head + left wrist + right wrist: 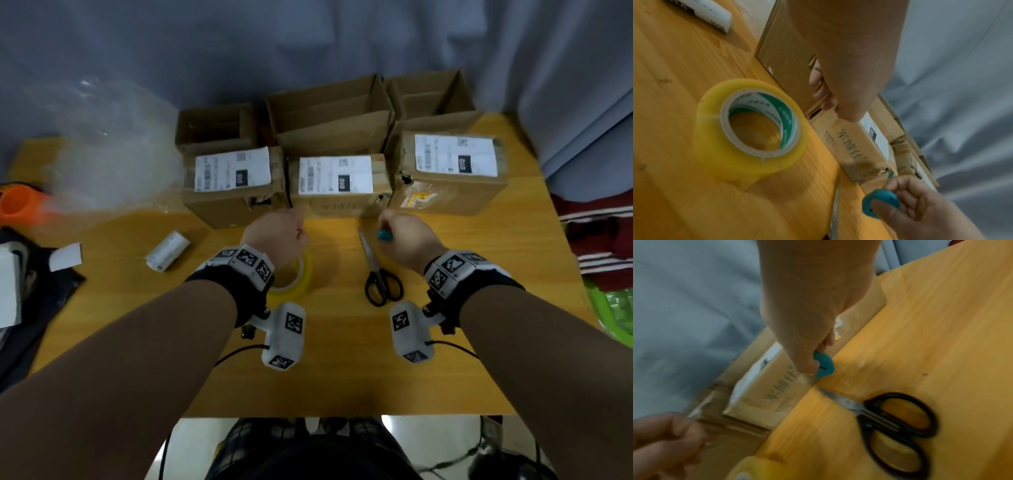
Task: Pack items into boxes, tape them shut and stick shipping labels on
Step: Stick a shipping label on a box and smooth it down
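Now, the step in hand: as I judge it, cutting or seating tape on the middle brown cardboard box with a white shipping label (337, 185), one of three labelled boxes in a row at the back of the yellow wooden table (342, 377).
Right hand: the right hand (409, 241) has its fingers curled round a small teal plastic cutter (880, 205), held low at the box's front face.
Left hand: the left hand (279, 234) is closed in front of the box; whether it pinches tape I cannot tell, for blur.
Tape: the yellowish roll of clear packing tape (750, 128) lies flat just under the left wrist.
Scissors: the black-handled steel scissors (894, 420) lie unused, near the right hand.
Doing it well: keep any tape strip taut, cut away from the fingers, then rub the tape down over the seam.
Risk: slack tape may crease or stick to itself.
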Available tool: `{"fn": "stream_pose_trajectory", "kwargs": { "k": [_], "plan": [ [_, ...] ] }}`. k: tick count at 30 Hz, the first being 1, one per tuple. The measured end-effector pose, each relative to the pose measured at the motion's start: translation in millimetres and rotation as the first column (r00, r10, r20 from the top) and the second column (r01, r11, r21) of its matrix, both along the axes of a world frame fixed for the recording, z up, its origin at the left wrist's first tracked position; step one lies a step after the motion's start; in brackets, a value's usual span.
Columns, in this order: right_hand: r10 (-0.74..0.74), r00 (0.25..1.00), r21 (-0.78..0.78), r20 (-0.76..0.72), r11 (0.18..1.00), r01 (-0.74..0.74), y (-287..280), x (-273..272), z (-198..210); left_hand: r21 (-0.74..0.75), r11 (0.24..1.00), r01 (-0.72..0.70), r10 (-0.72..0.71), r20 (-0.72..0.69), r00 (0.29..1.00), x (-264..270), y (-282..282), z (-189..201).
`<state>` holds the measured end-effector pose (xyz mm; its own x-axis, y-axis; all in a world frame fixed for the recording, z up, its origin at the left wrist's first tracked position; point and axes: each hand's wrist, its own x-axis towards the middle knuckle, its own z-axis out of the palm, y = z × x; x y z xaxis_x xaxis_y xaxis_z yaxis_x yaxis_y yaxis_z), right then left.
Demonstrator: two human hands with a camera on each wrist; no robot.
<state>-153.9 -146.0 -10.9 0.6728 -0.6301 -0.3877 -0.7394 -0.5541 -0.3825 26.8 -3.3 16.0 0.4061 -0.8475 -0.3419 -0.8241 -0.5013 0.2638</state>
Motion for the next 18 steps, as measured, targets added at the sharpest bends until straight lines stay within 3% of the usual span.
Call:
{"fn": "stream_pose_trajectory", "kwargs": {
  "k": [2, 7, 12, 18],
  "plan": [
    [0.025, 0.987, 0.042, 0.161, 0.999, -0.032, 4.5, 11.5, 19.6, -0.027, 1.000, -0.001, 0.001, 0.020, 1.000, 10.6, 3.5, 7.7],
    [0.110, 0.938, 0.077, 0.329, 0.987, -0.143, 14.9, 63.0, 55.7, -0.128, 0.991, -0.048, 0.058, 0.071, 0.996, 52.5, 27.8, 26.5],
    [-0.026, 0.902, 0.138, 0.432, 0.990, -0.037, 35.5, 117.2, 66.6, -0.159, 0.978, -0.133, 0.158, 0.157, 0.975, 109.4, 59.8, 26.4],
    [-0.127, 0.888, 0.157, 0.442, 0.986, 0.062, 54.5, 176.3, 58.6, -0.093, 0.959, -0.268, 0.259, -0.090, 0.962, 174.9, 68.5, 10.9]
  ]
}}
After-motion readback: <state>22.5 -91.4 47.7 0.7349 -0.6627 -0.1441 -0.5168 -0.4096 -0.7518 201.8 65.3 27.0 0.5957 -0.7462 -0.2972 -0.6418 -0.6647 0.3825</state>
